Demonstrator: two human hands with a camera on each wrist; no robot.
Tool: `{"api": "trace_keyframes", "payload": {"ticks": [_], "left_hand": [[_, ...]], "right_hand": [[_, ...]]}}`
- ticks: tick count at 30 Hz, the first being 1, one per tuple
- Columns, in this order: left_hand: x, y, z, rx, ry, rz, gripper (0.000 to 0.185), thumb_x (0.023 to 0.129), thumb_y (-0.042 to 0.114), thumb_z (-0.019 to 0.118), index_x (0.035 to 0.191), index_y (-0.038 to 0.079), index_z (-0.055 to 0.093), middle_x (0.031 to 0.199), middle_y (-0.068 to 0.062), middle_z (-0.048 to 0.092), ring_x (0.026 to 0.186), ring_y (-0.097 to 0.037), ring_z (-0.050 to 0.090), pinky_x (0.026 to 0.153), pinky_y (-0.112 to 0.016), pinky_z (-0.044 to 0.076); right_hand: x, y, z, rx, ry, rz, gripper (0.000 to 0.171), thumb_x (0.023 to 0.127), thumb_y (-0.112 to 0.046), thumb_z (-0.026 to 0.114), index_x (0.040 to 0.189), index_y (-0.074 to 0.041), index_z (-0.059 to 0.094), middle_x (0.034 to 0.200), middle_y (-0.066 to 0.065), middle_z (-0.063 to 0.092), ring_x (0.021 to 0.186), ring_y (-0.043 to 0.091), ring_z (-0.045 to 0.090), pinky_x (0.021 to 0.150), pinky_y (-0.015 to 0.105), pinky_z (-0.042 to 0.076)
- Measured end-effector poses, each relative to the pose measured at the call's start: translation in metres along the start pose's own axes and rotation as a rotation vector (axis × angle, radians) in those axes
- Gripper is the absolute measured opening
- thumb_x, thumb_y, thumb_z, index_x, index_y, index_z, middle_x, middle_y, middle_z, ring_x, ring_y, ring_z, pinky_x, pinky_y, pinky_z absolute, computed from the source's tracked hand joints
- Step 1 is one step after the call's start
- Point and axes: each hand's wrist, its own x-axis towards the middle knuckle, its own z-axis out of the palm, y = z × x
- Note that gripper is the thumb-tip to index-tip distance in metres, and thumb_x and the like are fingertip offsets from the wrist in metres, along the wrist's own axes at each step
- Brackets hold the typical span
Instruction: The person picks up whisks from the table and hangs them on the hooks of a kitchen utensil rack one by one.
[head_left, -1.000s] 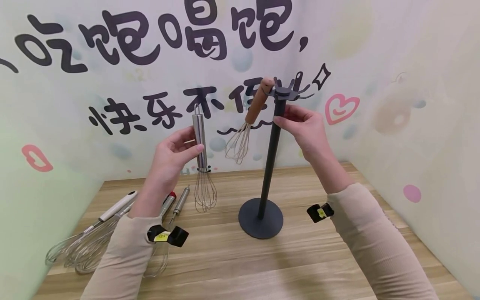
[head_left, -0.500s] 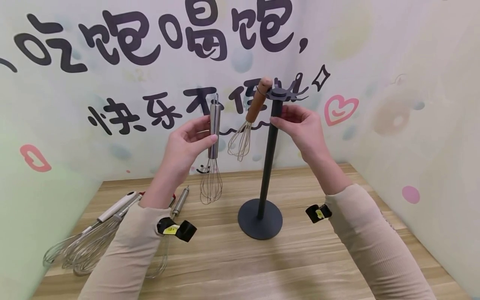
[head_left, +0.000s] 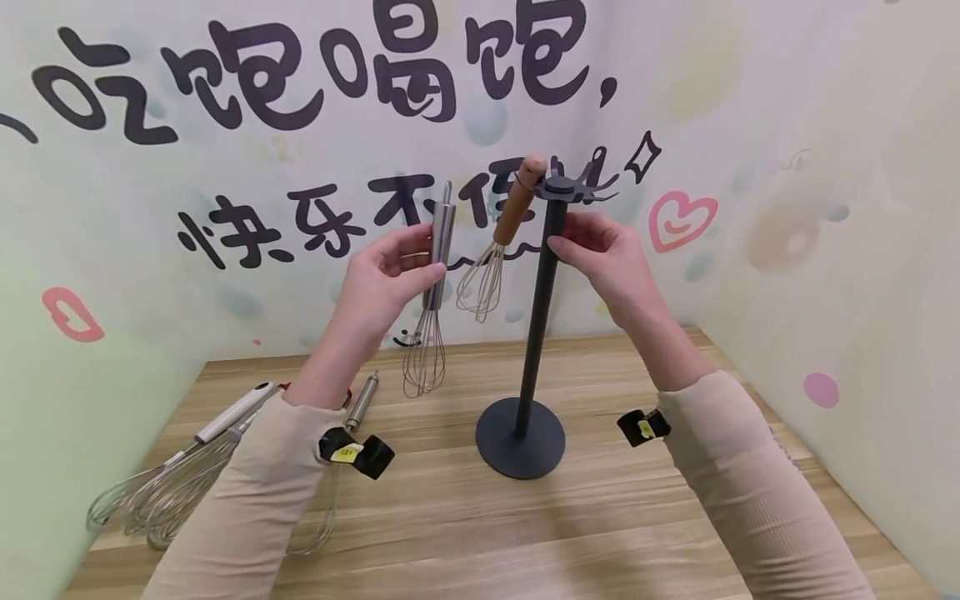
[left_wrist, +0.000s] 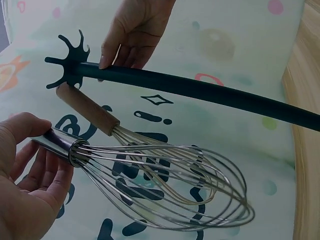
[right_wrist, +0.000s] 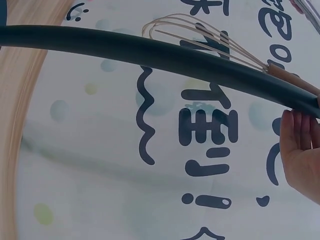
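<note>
I hold the steel whisk (head_left: 435,287) by its handle in my left hand (head_left: 386,279), just beside the rack's hooks (head_left: 572,185), unhung. My right hand (head_left: 607,254) pinches the pole (head_left: 542,308). The wooden-handled whisk (head_left: 498,242) hangs; other whisks (head_left: 187,475) wait on the table (head_left: 525,533).

Bright, even light; curved edges
</note>
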Motion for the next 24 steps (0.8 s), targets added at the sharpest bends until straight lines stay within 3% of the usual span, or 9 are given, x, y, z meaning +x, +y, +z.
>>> {"api": "trace_keyframes", "payload": {"ticks": [7, 17, 24], "left_hand": [[0.004, 0.004, 0.005, 0.0, -0.005, 0.02, 0.048, 0.088, 0.005, 0.065, 0.134, 0.01, 0.054, 0.121, -0.005, 0.06, 0.108, -0.012, 0.058, 0.086, -0.019, 0.052], [0.011, 0.006, 0.01, -0.062, 0.014, 0.019, 0.049, 0.088, 0.004, 0.065, 0.135, 0.01, 0.053, 0.122, -0.003, 0.06, 0.108, -0.012, 0.059, 0.093, -0.023, 0.05], [0.013, 0.007, 0.018, -0.096, -0.013, 0.039, 0.049, 0.088, 0.004, 0.065, 0.135, 0.011, 0.054, 0.124, -0.005, 0.059, 0.108, -0.014, 0.058, 0.092, -0.023, 0.05]], "right_hand": [[-0.001, -0.001, -0.004, -0.049, -0.04, 0.016, 0.042, 0.092, -0.013, 0.062, 0.131, -0.002, 0.053, 0.103, -0.005, 0.059, 0.101, 0.013, 0.057, 0.091, 0.02, 0.048], [-0.001, 0.0, -0.003, -0.019, -0.067, 0.013, 0.04, 0.092, -0.011, 0.062, 0.13, -0.001, 0.053, 0.101, -0.007, 0.059, 0.102, 0.014, 0.054, 0.088, 0.017, 0.047], [0.0, 0.0, -0.003, -0.014, -0.076, 0.013, 0.039, 0.092, -0.011, 0.062, 0.129, -0.001, 0.053, 0.101, -0.007, 0.06, 0.102, 0.013, 0.055, 0.087, 0.015, 0.048]]}}
